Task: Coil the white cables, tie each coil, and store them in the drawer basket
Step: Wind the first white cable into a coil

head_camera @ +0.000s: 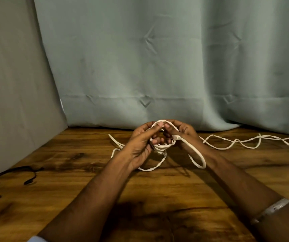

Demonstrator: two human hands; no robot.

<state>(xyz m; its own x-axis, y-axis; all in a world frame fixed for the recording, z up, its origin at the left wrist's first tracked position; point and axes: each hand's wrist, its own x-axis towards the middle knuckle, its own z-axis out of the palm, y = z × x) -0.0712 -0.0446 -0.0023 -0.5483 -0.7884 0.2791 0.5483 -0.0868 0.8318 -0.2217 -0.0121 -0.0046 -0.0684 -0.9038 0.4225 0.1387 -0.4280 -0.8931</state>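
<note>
Pale green curtains (pixel 157 58) hung behind the wooden table (pixel 157 198) where we worked, with a grey panel (pixel 14 84) closing off the left side. Above the far middle of the tabletop, our left hand (pixel 140 145) and right hand (pixel 180 131) met over a small coil (pixel 163 145) of white cable, both raised just off the wood. We had the fingers of both hands curled around the coil, the left thumb and right fingertips pinching its top loop together. One loose loop (pixel 198 163) drooped from the right hand down to the table, and another strand curved under the left wrist. The rest of the white cable (pixel 245 142) trailed away in slack waves across the table toward the right edge. A short white end (pixel 115 142) poked out to the left of our hands. Black cords (pixel 18 173) lay along the table's left edge, well apart from the coil. A silver bangle (pixel 271 212) circled our right forearm. No basket or drawer appeared in our view.
</note>
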